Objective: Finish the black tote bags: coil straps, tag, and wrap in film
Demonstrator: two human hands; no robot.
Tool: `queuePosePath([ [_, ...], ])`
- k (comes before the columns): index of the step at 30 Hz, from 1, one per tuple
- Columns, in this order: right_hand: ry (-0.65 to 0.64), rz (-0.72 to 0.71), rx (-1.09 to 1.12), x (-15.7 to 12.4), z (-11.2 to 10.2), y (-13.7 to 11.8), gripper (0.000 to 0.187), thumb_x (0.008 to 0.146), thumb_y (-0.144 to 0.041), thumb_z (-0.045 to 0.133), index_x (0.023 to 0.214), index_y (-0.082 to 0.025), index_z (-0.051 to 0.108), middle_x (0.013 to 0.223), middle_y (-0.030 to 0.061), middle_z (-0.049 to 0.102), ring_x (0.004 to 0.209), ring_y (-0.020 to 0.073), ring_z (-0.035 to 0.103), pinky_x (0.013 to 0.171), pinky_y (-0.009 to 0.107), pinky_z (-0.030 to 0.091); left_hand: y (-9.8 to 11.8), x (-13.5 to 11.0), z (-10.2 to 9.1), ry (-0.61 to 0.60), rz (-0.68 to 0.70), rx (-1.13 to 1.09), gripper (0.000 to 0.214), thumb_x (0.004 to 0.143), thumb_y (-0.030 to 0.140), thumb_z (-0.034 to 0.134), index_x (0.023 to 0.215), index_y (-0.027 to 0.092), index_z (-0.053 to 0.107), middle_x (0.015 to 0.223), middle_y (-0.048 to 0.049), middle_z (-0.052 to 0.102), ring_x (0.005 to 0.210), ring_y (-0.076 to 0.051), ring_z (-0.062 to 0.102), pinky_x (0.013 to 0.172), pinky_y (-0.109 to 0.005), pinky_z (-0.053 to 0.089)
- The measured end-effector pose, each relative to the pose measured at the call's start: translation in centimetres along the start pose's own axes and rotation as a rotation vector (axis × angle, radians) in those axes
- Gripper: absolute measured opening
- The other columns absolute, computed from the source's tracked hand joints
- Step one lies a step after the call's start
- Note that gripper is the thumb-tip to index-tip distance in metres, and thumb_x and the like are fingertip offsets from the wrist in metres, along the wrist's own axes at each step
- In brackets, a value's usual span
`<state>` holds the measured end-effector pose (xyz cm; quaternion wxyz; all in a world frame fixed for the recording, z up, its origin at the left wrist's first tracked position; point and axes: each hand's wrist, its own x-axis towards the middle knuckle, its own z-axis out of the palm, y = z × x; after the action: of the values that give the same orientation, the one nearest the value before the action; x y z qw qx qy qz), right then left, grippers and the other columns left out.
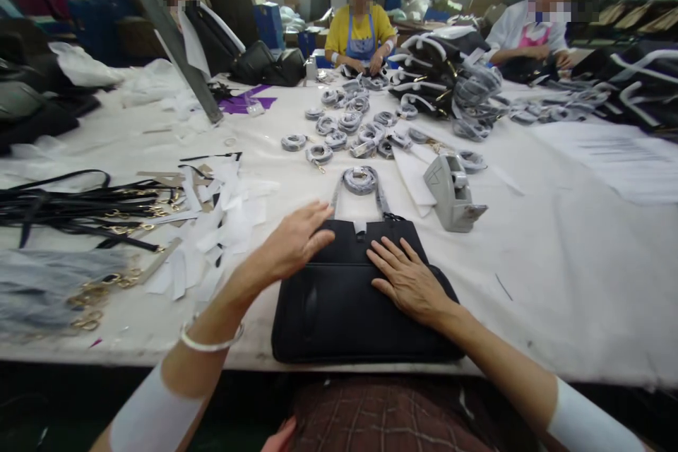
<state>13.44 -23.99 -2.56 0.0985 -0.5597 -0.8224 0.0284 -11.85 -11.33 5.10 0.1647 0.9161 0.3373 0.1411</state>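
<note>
A flat black bag (339,311) lies on the white table (556,282) right in front of me. My left hand (295,240) rests on its upper left corner, fingers stretched out and pointing toward the top edge. My right hand (407,278) lies flat on the bag's upper right part, fingers spread. Neither hand holds anything. A rolled, plastic-wrapped strap (360,180) lies just beyond the bag, its ends running down to the bag's top.
Several wrapped strap rolls (349,128) lie mid-table. A grey tape dispenser (452,192) stands to the right of the bag. Black straps with gold clasps (79,208) and white paper scraps (222,219) lie left. Other people work at the far side beside stacked black bags (439,70).
</note>
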Motion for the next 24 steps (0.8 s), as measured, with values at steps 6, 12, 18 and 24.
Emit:
queuePosePath([
  [6,0.169,0.046,0.19,-0.3,-0.8,1.0,0.044,0.095,-0.04,0.047,0.134,-0.021,0.052,0.14,0.0091,0.053,0.132,0.0253,0.044,0.112,0.047,0.032,0.8,-8.2,9.1,0.052,-0.173,0.339,0.05,0.096,0.036,0.042,0.144,0.021,0.04,0.152,-0.0082,0.037,0.141,-0.026,0.031,0.113,-0.048,0.031],
  [12,0.324,0.777,0.578,-4.2,-1.9,4.3,0.048,0.081,-0.057,0.055,0.106,-0.018,0.065,0.097,0.0096,0.072,0.091,0.0283,0.068,0.084,0.041,0.051,0.0,-7.5,8.9,0.16,-0.13,0.198,0.047,0.094,0.037,0.048,0.138,0.02,0.047,0.147,-0.0088,0.045,0.137,-0.026,0.039,0.111,-0.047,0.037],
  [18,0.334,0.857,0.717,-6.1,-0.2,3.3,0.045,0.078,-0.065,0.053,0.087,-0.022,0.065,0.084,0.0042,0.072,0.084,0.0259,0.067,0.076,0.033,0.049,-1.1,-8.9,9.1,0.511,-0.339,-0.113,0.04,0.085,0.045,0.054,0.116,0.022,0.061,0.124,-0.0082,0.063,0.117,-0.026,0.058,0.102,-0.046,0.046],
  [24,0.31,0.84,0.625,-5.0,1.0,4.3,0.045,0.082,-0.066,0.047,0.074,-0.023,0.057,0.068,-0.0006,0.063,0.07,0.0202,0.06,0.068,0.029,0.042,-1.5,-9.2,7.6,0.296,-0.74,-0.413,0.046,0.072,0.066,0.051,0.08,0.021,0.06,0.076,-0.0035,0.07,0.078,-0.027,0.067,0.074,-0.037,0.053],
])
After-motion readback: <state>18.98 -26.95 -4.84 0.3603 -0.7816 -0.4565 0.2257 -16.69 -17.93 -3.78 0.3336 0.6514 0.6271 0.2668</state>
